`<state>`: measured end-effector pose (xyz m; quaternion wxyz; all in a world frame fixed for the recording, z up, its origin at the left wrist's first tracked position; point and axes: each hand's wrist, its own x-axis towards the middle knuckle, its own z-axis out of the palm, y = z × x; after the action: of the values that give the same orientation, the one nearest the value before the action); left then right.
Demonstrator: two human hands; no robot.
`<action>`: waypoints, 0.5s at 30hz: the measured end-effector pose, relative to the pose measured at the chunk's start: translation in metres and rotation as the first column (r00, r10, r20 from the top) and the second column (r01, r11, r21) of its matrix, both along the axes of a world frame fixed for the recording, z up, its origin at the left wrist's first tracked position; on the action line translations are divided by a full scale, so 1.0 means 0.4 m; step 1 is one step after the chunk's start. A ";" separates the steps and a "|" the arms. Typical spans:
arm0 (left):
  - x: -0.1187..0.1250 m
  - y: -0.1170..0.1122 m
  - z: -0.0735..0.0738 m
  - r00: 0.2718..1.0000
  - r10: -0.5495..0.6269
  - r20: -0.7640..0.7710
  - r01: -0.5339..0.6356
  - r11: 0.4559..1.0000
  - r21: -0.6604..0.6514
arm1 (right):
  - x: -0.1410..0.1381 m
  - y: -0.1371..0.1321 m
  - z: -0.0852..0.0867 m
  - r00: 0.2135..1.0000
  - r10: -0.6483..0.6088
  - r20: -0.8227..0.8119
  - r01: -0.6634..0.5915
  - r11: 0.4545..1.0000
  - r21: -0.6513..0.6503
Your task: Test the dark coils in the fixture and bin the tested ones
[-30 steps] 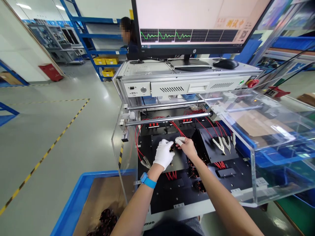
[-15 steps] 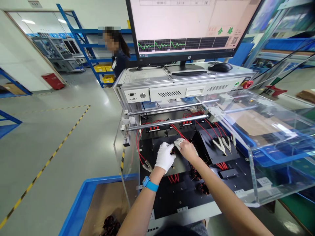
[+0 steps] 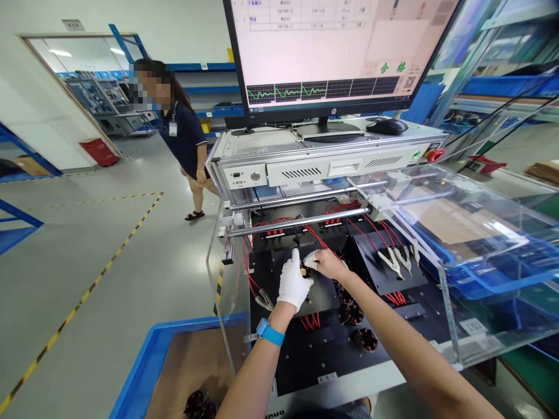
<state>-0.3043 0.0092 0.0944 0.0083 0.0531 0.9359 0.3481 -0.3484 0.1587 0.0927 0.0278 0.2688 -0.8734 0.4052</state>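
One small, partly hidden piece (image 3: 304,272) sits between both hands (image 3: 293,284) (image 3: 328,265).

The lone camera looks forward and down from the wearer's head, left hand (image 3: 293,285) and right hand (image 3: 325,263) near mid-view, the monitor (image 3: 305,55) cropped at top.

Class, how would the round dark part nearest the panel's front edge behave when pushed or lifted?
Lying flat, the round dark part would probably slide, not tip. Its circular outline suggests rolling on edge; packed reddish segments may make it heavy.
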 end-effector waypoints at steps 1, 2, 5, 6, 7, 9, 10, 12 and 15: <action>0.001 0.000 0.000 1.000 -0.001 -0.002 0.001 1.000 0.000 | 0.000 0.001 0.003 1.000 0.011 0.002 -0.011 1.000 0.001; 0.001 0.001 0.001 1.000 -0.004 -0.004 0.004 1.000 -0.002 | 0.000 0.001 0.005 1.000 0.023 0.008 -0.023 1.000 -0.002; 0.003 0.001 0.004 1.000 -0.012 -0.021 0.012 1.000 -0.016 | 0.002 -0.003 0.002 0.996 0.023 0.091 -0.018 0.998 -0.060; 0.004 0.002 0.006 1.000 -0.013 -0.027 0.013 1.000 -0.021 | 0.002 -0.004 -0.002 0.986 0.017 0.165 0.001 0.994 -0.109; 0.004 0.002 0.008 0.999 -0.014 -0.030 0.013 1.000 -0.025 | 0.003 -0.004 -0.008 0.966 0.016 0.259 0.029 0.985 -0.171; 0.006 0.003 0.010 0.999 -0.012 -0.032 0.011 0.999 -0.036 | 0.005 -0.002 -0.022 0.898 0.046 0.438 0.098 0.949 -0.300; 0.007 0.004 0.011 0.999 -0.010 -0.031 0.009 0.999 -0.042 | 0.006 -0.001 -0.029 0.867 0.072 0.492 0.124 0.927 -0.354; 0.010 0.009 0.012 1.000 0.007 -0.029 -0.008 0.998 -0.055 | 0.009 0.001 -0.043 0.856 0.109 0.505 0.138 0.893 -0.427; 0.017 0.021 0.011 0.997 0.071 -0.038 -0.074 0.995 -0.068 | 0.015 -0.011 -0.055 0.914 0.081 0.396 0.119 0.882 -0.455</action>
<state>-0.2973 0.0175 0.0987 -0.0194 0.0249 0.9487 0.3147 -0.3422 0.1541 0.0707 -0.0848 0.1554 -0.7381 0.6511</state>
